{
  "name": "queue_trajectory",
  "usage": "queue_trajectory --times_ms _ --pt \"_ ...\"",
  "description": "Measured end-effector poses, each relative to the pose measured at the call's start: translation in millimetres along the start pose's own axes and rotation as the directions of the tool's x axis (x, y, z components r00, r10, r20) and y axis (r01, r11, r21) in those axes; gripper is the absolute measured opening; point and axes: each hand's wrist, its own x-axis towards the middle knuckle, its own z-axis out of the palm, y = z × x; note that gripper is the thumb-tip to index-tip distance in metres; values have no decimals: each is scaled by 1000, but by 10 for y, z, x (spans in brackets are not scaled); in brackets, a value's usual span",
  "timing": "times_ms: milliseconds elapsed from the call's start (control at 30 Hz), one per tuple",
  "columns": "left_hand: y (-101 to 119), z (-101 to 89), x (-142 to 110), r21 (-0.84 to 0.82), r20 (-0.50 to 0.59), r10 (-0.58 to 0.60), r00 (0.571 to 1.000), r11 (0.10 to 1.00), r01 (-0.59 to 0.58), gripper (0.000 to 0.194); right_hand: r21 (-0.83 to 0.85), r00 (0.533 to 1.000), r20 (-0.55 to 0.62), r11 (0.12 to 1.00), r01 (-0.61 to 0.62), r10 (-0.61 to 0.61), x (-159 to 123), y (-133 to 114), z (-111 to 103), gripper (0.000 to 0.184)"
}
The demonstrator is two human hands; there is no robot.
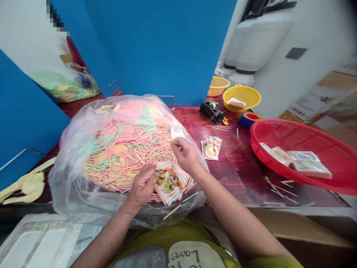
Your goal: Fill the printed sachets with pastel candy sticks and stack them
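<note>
A big clear plastic bag (69, 175) lies open on the dark red table (240, 171), heaped with thin pink, green and orange sticks (125, 152). My left hand (143, 184) is closed, pinching the edge of a fanned pile of small printed packets (170, 184) that rests on the sticks. Just above that pile my right hand (185, 154) is closed in a pinch around a few sticks. A single white packet (176, 131) lies on the sticks beyond my right hand.
More printed packets (211, 148) lie on the table right of the bag. A red mesh basket (281, 136) with wrapped bundles sits at the right. Behind are a black tape dispenser (212, 112), tape roll (247, 119), yellow bowl (242, 97) and blue partitions (156, 48). Loose sticks (279, 186) lie by the edge.
</note>
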Motion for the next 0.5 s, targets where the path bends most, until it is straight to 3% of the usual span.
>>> queue_trajectory --times_ms 33,100,200,267,400,500 --pt "37 21 -1 4 9 35 999 999 -35 23 192 997 -71 981 -17 31 -72 -42 -81 9" --pt "120 55 13 7 26 109 994 994 -110 23 442 991 -119 897 -4 63 -213 -133 -226 22" --pt "252 78 88 14 51 164 985 986 -164 24 594 990 -142 801 80 7 -361 -219 -377 31" --pt "323 75 140 9 58 181 982 983 -182 24 602 985 -167 788 128 -32 -411 -234 -416 25" --pt "373 62 97 -21 79 185 979 983 -184 23 482 988 -147 868 120 -55 -507 -264 -378 15" --pt "234 87 -13 -2 74 31 997 1000 -31 22 352 993 -65 929 112 -95 -560 -267 -311 9"
